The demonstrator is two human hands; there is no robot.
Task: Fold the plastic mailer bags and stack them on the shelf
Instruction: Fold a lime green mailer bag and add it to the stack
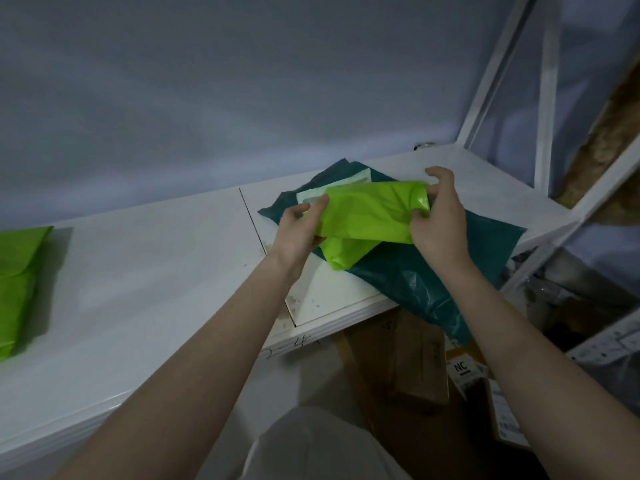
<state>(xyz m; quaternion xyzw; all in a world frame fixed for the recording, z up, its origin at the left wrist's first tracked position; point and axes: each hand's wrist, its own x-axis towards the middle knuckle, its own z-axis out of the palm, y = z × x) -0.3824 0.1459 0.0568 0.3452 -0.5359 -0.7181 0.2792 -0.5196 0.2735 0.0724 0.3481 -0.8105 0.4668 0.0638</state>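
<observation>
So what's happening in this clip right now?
A person is folding a lime green mailer bag over a white shelf. The left hand pinches its left end and the right hand grips its right end; the bag is partly folded, with a flap hanging below. It is held above a dark teal mailer bag that lies spread on the shelf and hangs over the front edge. Another green bag, already folded, lies at the shelf's far left.

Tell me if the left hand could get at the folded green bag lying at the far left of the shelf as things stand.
Probably yes: bare white shelf lies between the left hand and that folded green bag. But the hand grips the lime green mailer bag, so it must let go first.
</observation>
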